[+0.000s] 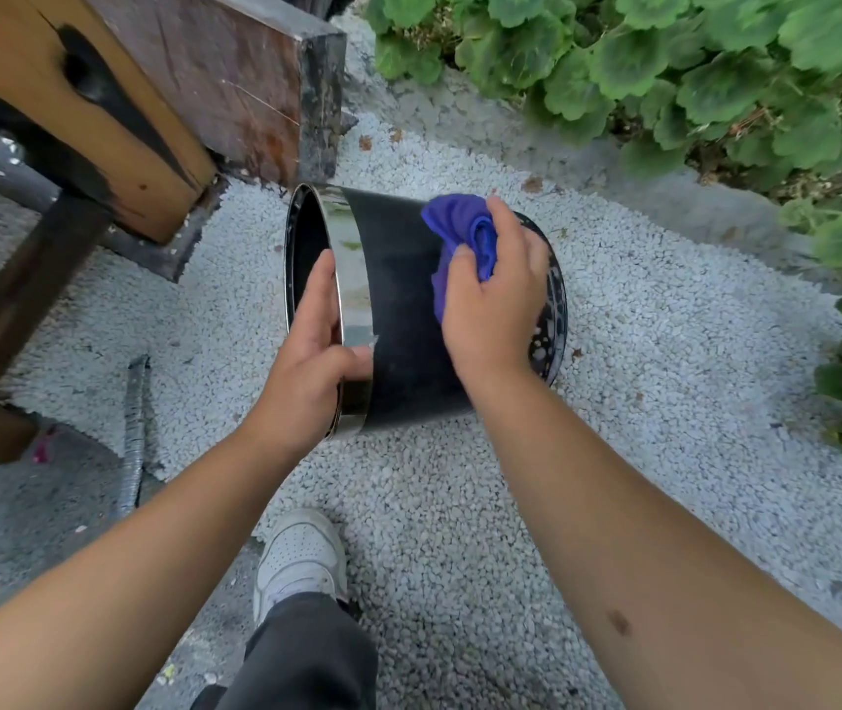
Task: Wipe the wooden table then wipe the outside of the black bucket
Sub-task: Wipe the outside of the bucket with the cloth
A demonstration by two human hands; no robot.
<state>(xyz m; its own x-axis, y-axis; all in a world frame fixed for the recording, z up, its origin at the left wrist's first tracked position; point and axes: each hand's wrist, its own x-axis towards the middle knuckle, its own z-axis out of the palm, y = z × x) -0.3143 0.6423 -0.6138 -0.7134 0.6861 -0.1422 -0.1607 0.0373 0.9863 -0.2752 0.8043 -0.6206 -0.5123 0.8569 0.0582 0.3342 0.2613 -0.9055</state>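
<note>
I see the bucket (pixel 398 310) tipped on its side over the white gravel (pixel 459 504), its open mouth facing left toward the table and its base turned right. A shiny metal band rings the mouth end; the rest of the wall is matte black with a dusty smear. I cannot tell whether the bucket touches the gravel or is lifted just clear of it.

My left hand (pixel 313 361) grips the rim at the mouth, fingers reaching inside and thumb curled over the shiny band outside. My right hand (pixel 493 304) lies on the upper side wall near the base, fingers and thumb pinched round a bunched blue cloth (pixel 459 238) that it presses against the black surface.

The wooden table (pixel 101 94) stands to the upper left, a thick slab end and a dark leg in sight, close to the bucket's mouth but apart from it. A grey ribbed rod (pixel 134 433) lies on the ground to the left. Below, my white shoe (pixel 301 556) and dark trouser leg stand on the gravel. Green leafy plants (pixel 664 69) fill the upper right beyond a stone edging.
</note>
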